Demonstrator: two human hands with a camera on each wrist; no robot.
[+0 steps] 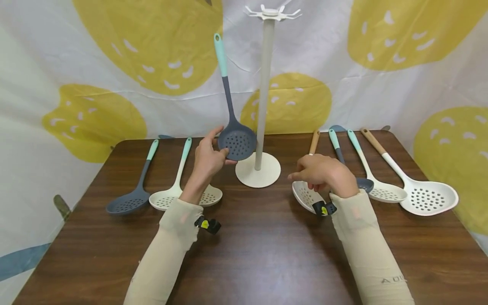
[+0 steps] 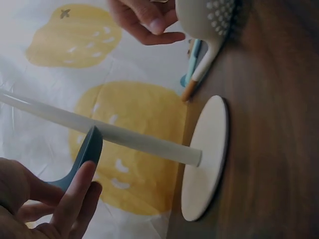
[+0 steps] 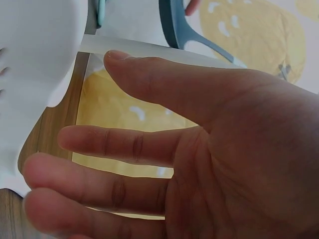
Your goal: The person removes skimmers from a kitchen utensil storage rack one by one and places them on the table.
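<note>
My left hand (image 1: 209,160) pinches the perforated bowl of a dark grey skimmer (image 1: 239,139), thumb on its holes. The skimmer stands upright in the air, mint handle pointing up. Its bowl is right beside the pole of a white rotating-style utensil stand (image 1: 263,97); in the left wrist view the bowl rim (image 2: 94,142) overlaps the pole, and whether they touch I cannot tell. My right hand (image 1: 324,171) hovers over a white skimmer with a wooden handle (image 1: 305,195). In the right wrist view its fingers (image 3: 109,142) are loosely extended, holding nothing.
Left on the brown table (image 1: 259,262) lie a grey skimmer (image 1: 129,202) and a cream skimmer (image 1: 167,197), with another bowl (image 1: 211,197) partly behind my left wrist. Right lie a grey utensil (image 1: 365,184), a cream skimmer (image 1: 386,191) and a large white skimmer (image 1: 428,198). A lemon-print cloth (image 1: 305,46) hangs behind.
</note>
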